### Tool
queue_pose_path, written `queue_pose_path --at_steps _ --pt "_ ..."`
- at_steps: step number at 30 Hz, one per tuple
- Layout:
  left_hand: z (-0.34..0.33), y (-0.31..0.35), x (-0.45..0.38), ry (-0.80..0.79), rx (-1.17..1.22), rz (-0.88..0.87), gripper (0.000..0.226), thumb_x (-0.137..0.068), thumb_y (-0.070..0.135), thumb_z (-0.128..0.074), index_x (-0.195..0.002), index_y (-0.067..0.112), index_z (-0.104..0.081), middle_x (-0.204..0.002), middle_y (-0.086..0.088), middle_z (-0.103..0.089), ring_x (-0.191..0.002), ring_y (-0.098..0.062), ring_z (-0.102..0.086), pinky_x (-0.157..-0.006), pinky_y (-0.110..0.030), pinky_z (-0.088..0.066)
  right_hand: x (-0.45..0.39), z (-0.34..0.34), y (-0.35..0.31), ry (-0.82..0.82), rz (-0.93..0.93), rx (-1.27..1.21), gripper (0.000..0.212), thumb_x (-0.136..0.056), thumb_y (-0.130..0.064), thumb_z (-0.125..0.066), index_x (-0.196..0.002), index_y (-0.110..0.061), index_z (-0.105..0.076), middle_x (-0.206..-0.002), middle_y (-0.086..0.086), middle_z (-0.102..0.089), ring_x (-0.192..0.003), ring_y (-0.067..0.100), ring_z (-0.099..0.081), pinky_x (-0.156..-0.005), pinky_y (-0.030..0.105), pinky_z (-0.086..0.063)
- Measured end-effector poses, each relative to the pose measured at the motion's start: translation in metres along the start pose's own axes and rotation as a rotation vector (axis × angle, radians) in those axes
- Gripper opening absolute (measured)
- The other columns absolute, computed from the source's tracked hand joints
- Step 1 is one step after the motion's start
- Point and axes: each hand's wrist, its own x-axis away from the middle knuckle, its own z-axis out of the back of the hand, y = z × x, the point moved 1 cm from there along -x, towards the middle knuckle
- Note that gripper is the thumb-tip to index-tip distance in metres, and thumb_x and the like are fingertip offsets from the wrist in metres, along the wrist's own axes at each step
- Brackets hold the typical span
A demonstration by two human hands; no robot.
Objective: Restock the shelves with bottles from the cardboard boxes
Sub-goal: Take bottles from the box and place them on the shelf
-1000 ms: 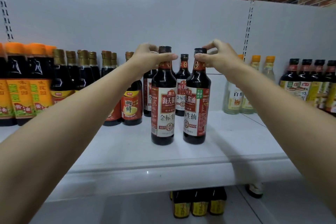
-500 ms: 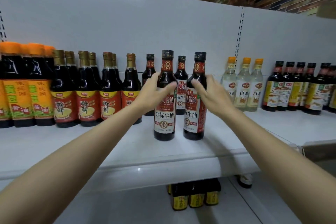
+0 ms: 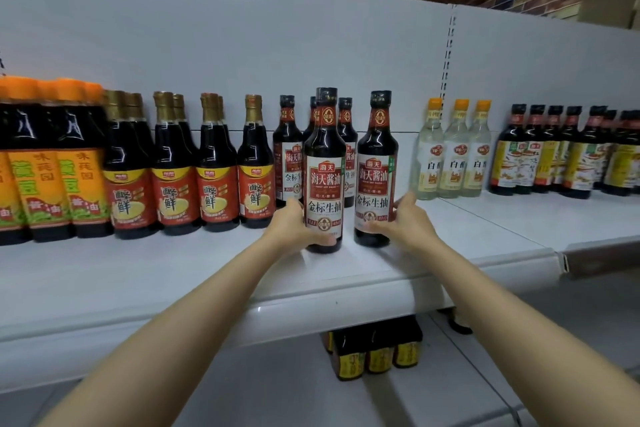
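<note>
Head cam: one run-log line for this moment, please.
phase: placing | left hand: grips left soy bottle | right hand: grips right soy bottle | both upright on shelf

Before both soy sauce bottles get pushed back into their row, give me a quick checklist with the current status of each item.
1. Left hand grip low on the left front bottle: ok.
2. Right hand grip low on the right front bottle: ok.
3. Both bottles upright on the shelf: ok.
4. Labels face outward: ok.
5. Matching bottles directly behind: ok.
6. Free depth behind the right front bottle: cannot tell.
</note>
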Motion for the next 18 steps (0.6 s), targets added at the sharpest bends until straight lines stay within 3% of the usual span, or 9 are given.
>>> queue_pose_path --at_steps 3,7,13,18 --pt "-0.002 0.002 0.003 0.000 -0.001 -0.005 0.065 -0.069 0.020 -0.084 -0.123 0.015 -0.048 -0.127 -0.001 -0.058 -0.118 -0.020 -0.054 -0.097 -0.031 -0.044 -0.001 0.003 0.005 -0.046 0.021 -0.107 0.061 -0.079 -0.031 -0.076 -0.120 -0.006 -0.038 -0.127 0.008 -0.057 -0.112 0.024 -0.057 -0.091 0.033 -0.047" --pt "-0.010 0.004 -0.001 0.041 0.003 0.009 0.062 -0.072 0.023 -0.082 -0.125 0.013 -0.051 -0.128 -0.001 -0.059 -0.116 -0.019 -0.055 -0.086 -0.023 -0.041 -0.006 0.006 0.012 -0.104 0.053 -0.199 0.045 -0.085 -0.020 -0.071 -0.116 -0.010 -0.039 -0.130 0.008 -0.057 -0.107 0.017 -0.056 -0.089 0.030 -0.046" --pt "-0.022 0.011 -0.018 0.055 -0.032 0.007 0.057 -0.071 0.023 -0.083 -0.120 0.012 -0.058 -0.123 -0.003 -0.063 -0.114 -0.019 -0.057 -0.088 -0.024 -0.043 -0.014 0.007 0.016 -0.135 0.095 -0.181 0.048 -0.087 -0.018 -0.069 -0.123 -0.007 -0.038 -0.131 0.007 -0.055 -0.105 0.014 -0.052 -0.084 0.025 -0.044" --pt "-0.029 0.014 -0.036 0.064 -0.088 0.038 0.054 -0.068 0.025 -0.084 -0.115 0.012 -0.060 -0.120 -0.002 -0.064 -0.112 -0.018 -0.057 -0.087 -0.023 -0.043 -0.031 0.010 0.023 -0.154 0.139 -0.094 0.052 -0.087 -0.022 -0.069 -0.123 -0.005 -0.036 -0.130 0.008 -0.054 -0.117 0.021 -0.053 -0.088 0.028 -0.045"
